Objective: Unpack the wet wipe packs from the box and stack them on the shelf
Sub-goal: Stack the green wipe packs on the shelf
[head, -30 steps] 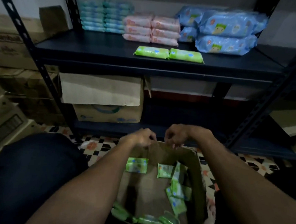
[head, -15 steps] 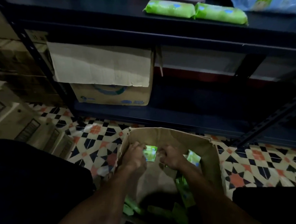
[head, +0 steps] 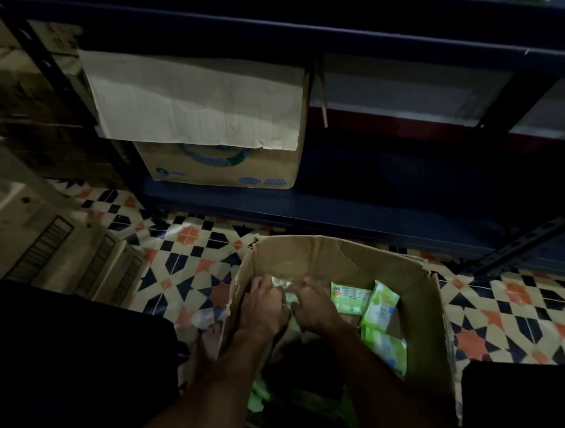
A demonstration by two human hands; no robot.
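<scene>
Wet wipe packs (head: 379,305) in green wrappers are lying loose inside an open cardboard box (head: 338,260) that is sitting on the patterned tile floor (head: 185,264), just in front of the dark metal shelf (head: 340,214). Both hands are reaching into the far left part of the box. The left hand (head: 262,308) is curling its fingers over one green pack (head: 282,284) from the left, and the right hand (head: 315,310) is gripping the same pack with curled fingers from the right, so the two hands are nearly touching with the pack pinched between them; most of that pack is being hidden by the knuckles. Just right of the right hand another pack (head: 349,295) is lying with its printed label side facing up, and two more are leaning on edge against the box's right wall, one nearer than the other. Further packs (head: 312,402) are lying in deep shadow at the near end of the box, under the forearms, too dim to count. On the shelf's lowest board a second carton (head: 217,168) is standing with a pale flap (head: 195,102) hanging down over its front. More cardboard cartons (head: 25,231) are crowding the floor at the left. The person's dark-clad legs (head: 51,348) are framing the box on both sides, and a slotted metal upright (head: 534,234) of the shelf is slanting up at the right
</scene>
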